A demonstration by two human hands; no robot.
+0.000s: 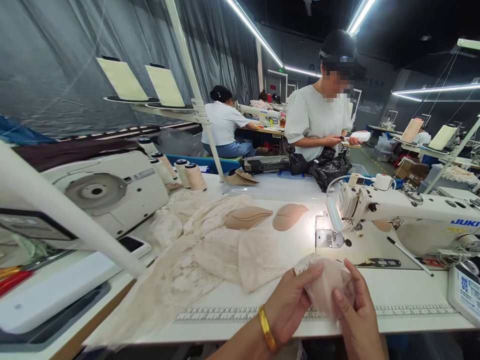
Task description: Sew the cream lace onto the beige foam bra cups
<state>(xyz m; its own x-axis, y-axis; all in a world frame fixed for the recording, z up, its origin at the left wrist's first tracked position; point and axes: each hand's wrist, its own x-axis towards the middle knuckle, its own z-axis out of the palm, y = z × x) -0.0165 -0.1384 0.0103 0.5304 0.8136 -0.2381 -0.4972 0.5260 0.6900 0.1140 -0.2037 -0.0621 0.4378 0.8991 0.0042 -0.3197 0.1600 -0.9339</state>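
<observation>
My left hand [290,302], with a gold bangle on the wrist, and my right hand [354,312] both pinch a small cream lace-covered cup piece [324,280] just above the white sewing table [393,295]. The piece trails into a heap of cream lace fabric [210,250] spread to the left. Two tan foam cups [262,216] lie on the table behind it. A white Juki sewing machine [408,215] stands to the right, its needle plate [328,237] lit by a lamp.
Thread cones [189,175] and another machine [108,192] stand at the left, with a phone [135,245] beside it. Scissors [378,262] lie under the machine arm. A person in a white top [318,122] stands across the table; another sits behind.
</observation>
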